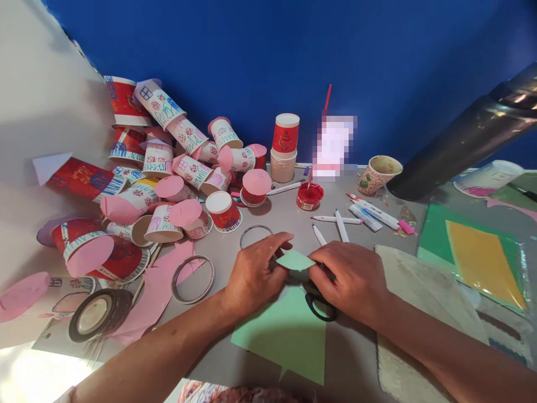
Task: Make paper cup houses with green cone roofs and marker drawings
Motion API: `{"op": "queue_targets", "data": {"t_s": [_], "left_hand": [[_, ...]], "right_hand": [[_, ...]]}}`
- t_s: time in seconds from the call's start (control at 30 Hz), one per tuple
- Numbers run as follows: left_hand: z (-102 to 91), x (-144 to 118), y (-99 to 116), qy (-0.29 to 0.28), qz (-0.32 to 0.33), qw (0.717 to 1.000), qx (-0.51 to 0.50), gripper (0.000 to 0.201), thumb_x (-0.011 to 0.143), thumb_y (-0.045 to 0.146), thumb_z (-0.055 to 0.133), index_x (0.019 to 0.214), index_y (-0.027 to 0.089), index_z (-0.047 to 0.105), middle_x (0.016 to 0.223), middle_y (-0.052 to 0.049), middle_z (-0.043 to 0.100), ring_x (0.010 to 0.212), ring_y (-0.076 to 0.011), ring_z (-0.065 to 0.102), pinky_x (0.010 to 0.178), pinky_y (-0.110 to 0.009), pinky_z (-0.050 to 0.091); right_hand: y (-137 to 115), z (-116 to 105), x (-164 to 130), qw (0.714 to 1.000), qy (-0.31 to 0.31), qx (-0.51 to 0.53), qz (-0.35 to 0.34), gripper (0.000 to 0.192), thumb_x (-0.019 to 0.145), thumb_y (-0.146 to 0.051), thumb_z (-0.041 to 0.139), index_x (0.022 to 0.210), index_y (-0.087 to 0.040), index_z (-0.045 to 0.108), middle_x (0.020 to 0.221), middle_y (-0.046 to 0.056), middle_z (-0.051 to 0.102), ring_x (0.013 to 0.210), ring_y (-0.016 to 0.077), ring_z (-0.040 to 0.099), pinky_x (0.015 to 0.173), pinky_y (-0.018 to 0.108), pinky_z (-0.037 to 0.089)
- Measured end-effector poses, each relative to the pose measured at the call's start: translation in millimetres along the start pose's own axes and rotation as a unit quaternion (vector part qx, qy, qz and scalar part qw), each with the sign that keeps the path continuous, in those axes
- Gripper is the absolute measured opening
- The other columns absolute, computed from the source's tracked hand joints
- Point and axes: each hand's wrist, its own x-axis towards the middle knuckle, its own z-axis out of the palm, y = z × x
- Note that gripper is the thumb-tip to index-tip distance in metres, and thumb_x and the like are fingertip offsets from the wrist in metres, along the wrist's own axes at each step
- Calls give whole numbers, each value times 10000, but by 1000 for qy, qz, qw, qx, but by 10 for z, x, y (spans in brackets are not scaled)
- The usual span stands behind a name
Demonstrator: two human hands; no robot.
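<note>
A blue wall [293, 50] stands behind a gray table [277, 224]. A big heap of painted paper cups [168, 173] sits at the left. A green paper sheet [285, 330] lies in front, long way pointing away from the person. The left hand [255, 274] pinches a small green paper piece [295, 260], its tip pointing right. The right hand [352, 280] is closed on black scissors [316, 302]. No words can be read.

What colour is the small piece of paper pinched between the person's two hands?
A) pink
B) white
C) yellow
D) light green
D: the small paper piece held between the left hand and the right hand is light green, matching the larger green sheet lying on the table below them.
</note>
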Motion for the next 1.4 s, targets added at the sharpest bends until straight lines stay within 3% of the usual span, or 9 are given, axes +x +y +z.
{"op": "queue_targets", "data": {"t_s": [0.1,0.23,0.47,0.7,1.4], "left_hand": [[-11,20,30,23,18,1000,-6,322,843,113,617,1157,179,631,926,-29,770,753,-123,698,708,-235,557],[-52,47,57,51,89,994,31,108,891,132,600,971,187,649,815,-25,754,713,-139,693,666,-249,535],[-122,51,64,64,168,980,90,123,893,132,588,969,194,662,853,-59,786,751,-179,725,691,-295,545],[-112,41,74,81,151,983,69,122,868,111,604,933,193,667,826,-53,787,720,-169,729,667,-281,546],[-83,34,91,69,117,990,30,172,829,56,575,900,181,668,766,-34,767,713,-169,737,664,-267,569]], "right_hand": [[32,-34,-12,999,15,27,-11,214,897,-93,544,776,-200,685,679,13,721,614,157,617,630,299,391],[84,-27,-33,999,6,53,-6,182,913,-117,544,851,-193,697,725,18,740,653,169,644,646,305,412],[67,1,-20,999,-30,17,-35,210,951,-141,547,833,-193,712,713,19,739,662,178,647,660,330,393],[24,-22,1,997,-33,3,-66,234,966,-116,535,857,-181,731,705,27,742,655,167,639,654,333,383],[9,-13,-7,997,-33,22,-59,290,940,-98,537,737,-185,724,655,29,706,595,165,574,613,334,335]]}}
